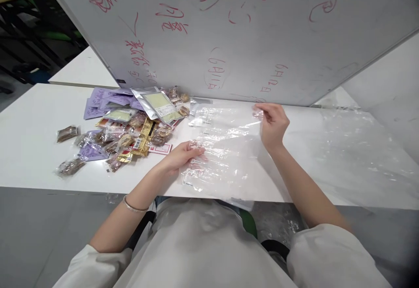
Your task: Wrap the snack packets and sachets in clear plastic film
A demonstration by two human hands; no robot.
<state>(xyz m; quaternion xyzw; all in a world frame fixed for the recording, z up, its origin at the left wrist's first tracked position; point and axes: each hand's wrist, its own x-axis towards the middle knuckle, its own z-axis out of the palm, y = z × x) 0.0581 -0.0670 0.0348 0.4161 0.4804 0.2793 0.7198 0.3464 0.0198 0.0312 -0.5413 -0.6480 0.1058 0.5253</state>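
Note:
A clear plastic bag [225, 148] is stretched out between my two hands, just over the white table. My left hand [183, 156] grips its left side, the thumb lying on top of the film. At the upper right corner, my right hand [274, 124] pinches the edge between thumb and fingers. The bag looks flat, and I can see the tabletop through it. Left of my left hand lies a heap of small packets: purple pouches [98, 104], a silver pouch with a pale green label [162, 107], gold sachets [142, 142] and clear-wrapped brown pieces [124, 142].
A whiteboard [196, 39] with red writing stands along the back of the white table [26, 148]. More clear plastic film [356, 148] spreads over the table's right side. Crumpled clear plastic [278, 220] lies below the front edge. Two wrapped pieces [68, 134] sit at the heap's left.

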